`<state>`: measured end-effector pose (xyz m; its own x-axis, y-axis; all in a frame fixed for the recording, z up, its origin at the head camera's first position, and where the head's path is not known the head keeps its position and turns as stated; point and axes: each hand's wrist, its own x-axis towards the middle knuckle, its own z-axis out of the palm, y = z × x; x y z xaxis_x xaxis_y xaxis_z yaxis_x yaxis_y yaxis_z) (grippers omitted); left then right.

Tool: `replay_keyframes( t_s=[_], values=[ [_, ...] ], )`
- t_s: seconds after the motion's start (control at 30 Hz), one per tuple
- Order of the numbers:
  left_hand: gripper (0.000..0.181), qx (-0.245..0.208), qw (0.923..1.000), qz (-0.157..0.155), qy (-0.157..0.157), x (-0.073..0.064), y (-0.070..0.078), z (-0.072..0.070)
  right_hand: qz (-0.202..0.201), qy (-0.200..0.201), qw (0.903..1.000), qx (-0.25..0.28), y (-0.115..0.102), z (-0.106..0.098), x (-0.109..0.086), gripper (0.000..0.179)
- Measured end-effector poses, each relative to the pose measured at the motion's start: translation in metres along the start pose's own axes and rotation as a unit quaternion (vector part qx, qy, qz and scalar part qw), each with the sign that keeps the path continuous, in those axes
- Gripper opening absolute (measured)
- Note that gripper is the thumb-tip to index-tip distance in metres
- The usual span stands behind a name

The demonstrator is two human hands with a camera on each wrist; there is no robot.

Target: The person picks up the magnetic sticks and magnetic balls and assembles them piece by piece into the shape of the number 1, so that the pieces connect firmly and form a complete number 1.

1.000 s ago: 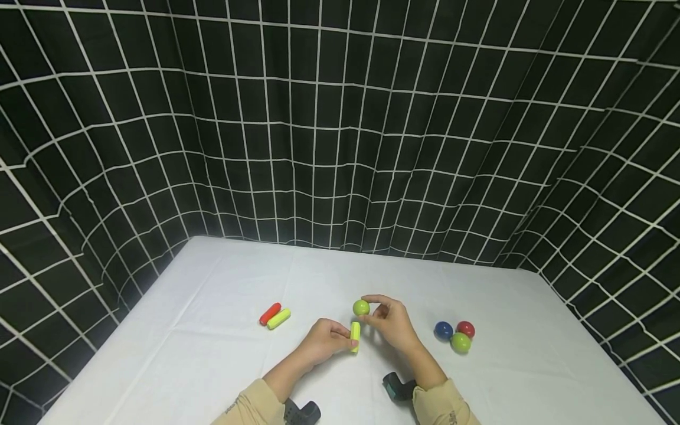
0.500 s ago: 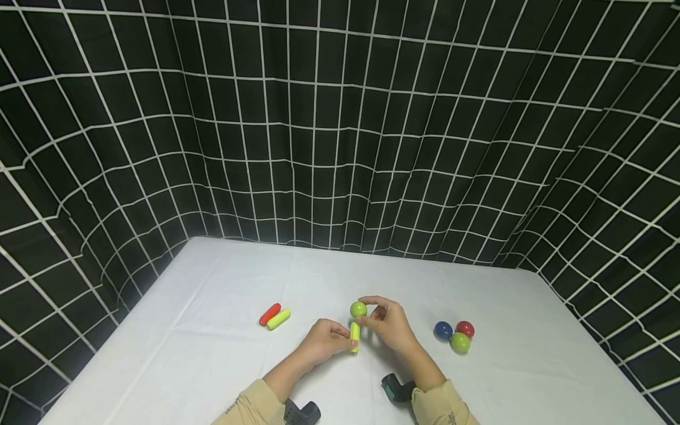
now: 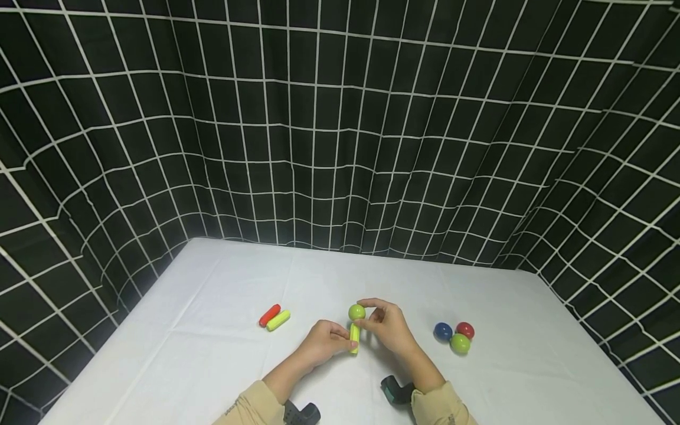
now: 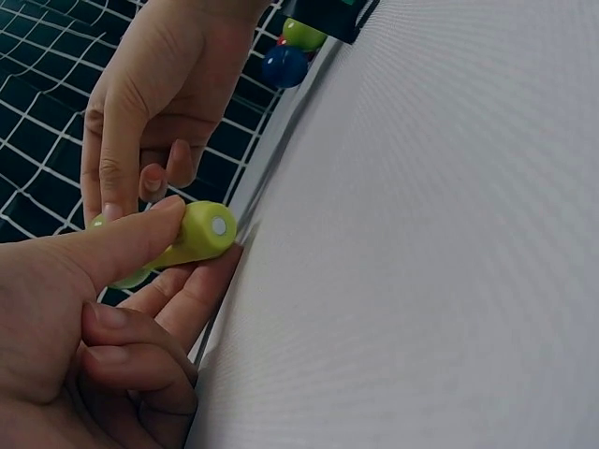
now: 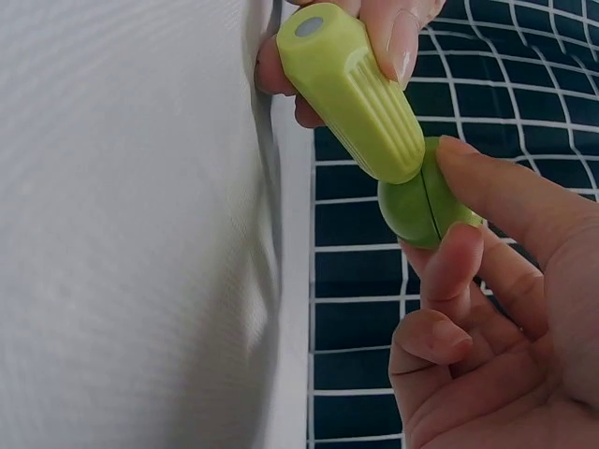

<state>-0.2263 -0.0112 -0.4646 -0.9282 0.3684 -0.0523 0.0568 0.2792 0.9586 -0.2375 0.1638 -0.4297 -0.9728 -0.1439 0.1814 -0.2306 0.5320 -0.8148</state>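
Note:
Between thumb and fingers, my left hand (image 3: 321, 343) pinches a yellow-green ribbed stick (image 3: 354, 339) with a small grey disc in its near end, like a magnetic building rod. My right hand (image 3: 392, 324) pinches a green ball (image 3: 357, 312) at the stick's far end. In the right wrist view the rounded end of the stick (image 5: 360, 98) meets the ball (image 5: 412, 208), and a dark seam runs around the ball. From the left wrist, the disc end of the stick (image 4: 208, 230) faces the camera, while my left thumb and right fingers mostly hide the ball.
Left of my hands, a red stick (image 3: 270, 315) and another yellow-green stick (image 3: 278, 320) lie side by side on the white table (image 3: 212, 366). To the right, a blue ball (image 3: 443, 332), a red ball (image 3: 465, 330) and a green ball (image 3: 460, 343) sit together. A black grid curtain (image 3: 340, 147) surrounds the table.
My right hand has brought the green ball slightly left and down, from a small gap to the stick's far end. My left hand and the stick have hardly moved.

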Motion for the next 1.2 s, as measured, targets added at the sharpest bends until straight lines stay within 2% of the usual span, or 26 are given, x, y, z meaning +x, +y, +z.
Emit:
replay_keyframes(
  t_s=[0.43,0.83,1.2],
  values=[
    [0.026,-0.005,1.0,0.003,0.001,-0.002,0.002,0.0,0.01,-0.011,0.9999,-0.001,0.001,0.001,0.0,0.034],
    [0.027,0.002,0.9999,-0.014,0.002,-0.002,0.001,0.0,0.026,-0.031,0.9992,-0.004,0.008,0.004,0.001,0.035],
    [0.029,0.012,0.9998,-0.014,0.005,-0.003,0.003,-0.001,0.03,-0.079,0.9964,-0.013,0.015,0.006,0.0,0.037]
  ],
)
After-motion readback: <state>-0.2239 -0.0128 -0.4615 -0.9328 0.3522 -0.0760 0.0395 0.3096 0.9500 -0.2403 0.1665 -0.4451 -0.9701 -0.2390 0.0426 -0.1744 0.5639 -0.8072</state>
